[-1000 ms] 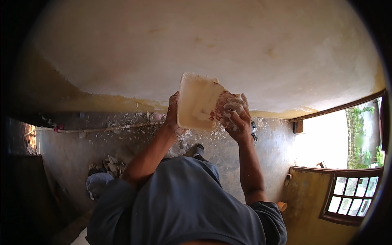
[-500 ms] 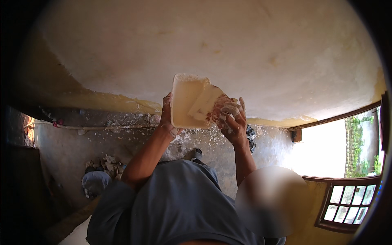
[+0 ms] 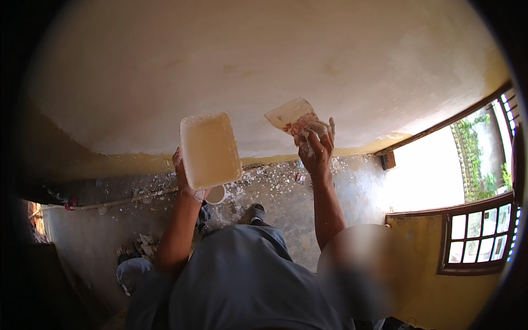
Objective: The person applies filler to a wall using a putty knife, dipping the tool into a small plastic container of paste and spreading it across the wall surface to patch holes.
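Observation:
My left hand (image 3: 181,171) grips a pale rectangular tub (image 3: 190,157) from its left side and underneath. The tub is tilted so its inside shows, with a smooth cream-coloured paste in it. To the right, my right hand (image 3: 317,149) is closed around a flat, wide scraper (image 3: 290,114) with reddish-brown patches near the grip. White paste coats the fingers of that hand. The blade points up and left toward the wall (image 3: 264,60), apart from the tub; whether it touches the wall I cannot tell. The wall has a broad whitish coat with yellow areas at its edges.
White flakes litter the grey floor (image 3: 275,212) along the wall's foot. A round white container (image 3: 216,194) stands below the tub. A long pole (image 3: 126,202) lies at left, near a heap of rubble and a sack (image 3: 133,269). A bright opening and a paned window (image 3: 478,239) are at right.
The scraper has left the tub and moved up, away from it. My left hand has shifted the tub leftward. The round white container has come into view below.

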`<move>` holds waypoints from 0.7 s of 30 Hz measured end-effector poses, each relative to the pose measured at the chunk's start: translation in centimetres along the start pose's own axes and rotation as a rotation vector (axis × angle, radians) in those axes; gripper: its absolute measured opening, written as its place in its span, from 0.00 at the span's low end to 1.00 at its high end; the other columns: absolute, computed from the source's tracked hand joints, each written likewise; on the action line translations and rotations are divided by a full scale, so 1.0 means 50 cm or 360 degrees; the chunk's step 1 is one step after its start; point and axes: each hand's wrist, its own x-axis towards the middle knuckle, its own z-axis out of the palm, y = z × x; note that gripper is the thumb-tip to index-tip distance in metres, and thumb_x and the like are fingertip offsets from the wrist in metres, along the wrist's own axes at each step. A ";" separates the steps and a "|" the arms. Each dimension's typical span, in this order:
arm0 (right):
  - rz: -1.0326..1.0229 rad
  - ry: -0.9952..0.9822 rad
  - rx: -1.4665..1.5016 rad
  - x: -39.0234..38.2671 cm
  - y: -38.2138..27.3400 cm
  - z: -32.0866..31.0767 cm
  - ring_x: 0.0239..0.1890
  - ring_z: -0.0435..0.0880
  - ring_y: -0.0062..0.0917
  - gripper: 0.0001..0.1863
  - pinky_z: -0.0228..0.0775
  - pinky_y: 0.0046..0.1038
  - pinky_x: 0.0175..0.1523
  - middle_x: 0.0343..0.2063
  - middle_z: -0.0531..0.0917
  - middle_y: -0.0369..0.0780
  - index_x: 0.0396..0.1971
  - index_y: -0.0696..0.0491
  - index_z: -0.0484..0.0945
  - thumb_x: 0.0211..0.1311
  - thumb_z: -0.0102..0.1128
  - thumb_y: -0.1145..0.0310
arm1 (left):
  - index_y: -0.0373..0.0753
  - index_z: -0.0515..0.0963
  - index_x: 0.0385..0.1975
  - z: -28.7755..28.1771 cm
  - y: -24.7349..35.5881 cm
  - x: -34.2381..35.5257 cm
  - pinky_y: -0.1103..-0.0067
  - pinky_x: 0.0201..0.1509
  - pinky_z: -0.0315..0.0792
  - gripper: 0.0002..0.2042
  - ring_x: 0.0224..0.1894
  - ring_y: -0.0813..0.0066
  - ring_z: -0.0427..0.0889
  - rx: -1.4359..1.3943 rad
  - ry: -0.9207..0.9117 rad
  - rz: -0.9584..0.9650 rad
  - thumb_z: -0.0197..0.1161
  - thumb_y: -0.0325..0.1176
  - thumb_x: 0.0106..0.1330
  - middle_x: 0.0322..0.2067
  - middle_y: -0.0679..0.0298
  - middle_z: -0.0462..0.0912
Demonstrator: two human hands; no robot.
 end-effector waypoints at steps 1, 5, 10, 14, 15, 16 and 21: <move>0.0006 0.0034 -0.0064 0.006 0.030 -0.005 0.46 0.81 0.39 0.11 0.59 0.56 0.68 0.39 0.81 0.40 0.32 0.52 0.80 0.46 0.68 0.78 | 0.43 0.73 0.58 0.001 0.001 -0.002 0.64 0.53 0.78 0.24 0.51 0.62 0.81 0.0026 -0.0021 0.0026 0.45 0.53 0.72 0.51 0.62 0.80; -0.0014 0.0156 -0.0378 0.024 0.141 -0.009 0.46 0.80 0.41 0.16 0.60 0.56 0.67 0.40 0.81 0.41 0.38 0.52 0.79 0.47 0.66 0.79 | 0.42 0.72 0.59 0.014 -0.001 -0.029 0.63 0.55 0.77 0.25 0.53 0.61 0.80 -0.0006 0.0028 0.0081 0.42 0.51 0.74 0.54 0.61 0.78; 0.0091 0.0057 -0.0585 -0.015 0.241 0.012 0.47 0.79 0.43 0.18 0.60 0.56 0.67 0.42 0.81 0.42 0.39 0.51 0.78 0.45 0.66 0.78 | 0.43 0.68 0.63 -0.004 -0.011 -0.051 0.60 0.59 0.75 0.26 0.57 0.59 0.78 0.0036 0.0113 0.0161 0.44 0.52 0.73 0.58 0.59 0.76; 0.0128 0.0020 -0.0543 -0.091 0.262 0.049 0.49 0.78 0.42 0.19 0.59 0.56 0.68 0.44 0.81 0.42 0.42 0.50 0.77 0.47 0.67 0.77 | 0.45 0.67 0.65 -0.008 -0.024 -0.078 0.60 0.60 0.74 0.27 0.59 0.59 0.77 -0.0049 0.0047 0.0205 0.44 0.54 0.73 0.60 0.60 0.74; 0.0126 -0.0011 -0.0526 -0.106 0.259 0.061 0.49 0.78 0.42 0.19 0.59 0.57 0.68 0.44 0.80 0.42 0.42 0.50 0.77 0.47 0.67 0.77 | 0.45 0.67 0.65 -0.033 -0.024 -0.083 0.60 0.60 0.75 0.27 0.59 0.59 0.77 0.0560 0.0100 0.0386 0.44 0.55 0.73 0.60 0.60 0.74; 0.0124 -0.0042 -0.0509 -0.122 0.257 0.072 0.49 0.78 0.42 0.19 0.59 0.57 0.68 0.44 0.80 0.42 0.42 0.50 0.77 0.47 0.67 0.77 | 0.45 0.67 0.65 -0.076 -0.024 -0.083 0.60 0.60 0.75 0.27 0.59 0.58 0.77 0.1171 0.0154 0.0556 0.43 0.55 0.73 0.60 0.60 0.74; 0.0158 -0.0142 -0.0441 -0.142 0.217 0.096 0.46 0.79 0.32 0.10 0.58 0.56 0.69 0.39 0.79 0.33 0.31 0.43 0.79 0.50 0.68 0.74 | 0.44 0.63 0.68 -0.090 -0.017 -0.099 0.56 0.63 0.71 0.33 0.62 0.57 0.73 0.0119 0.0151 0.0302 0.47 0.59 0.70 0.63 0.57 0.70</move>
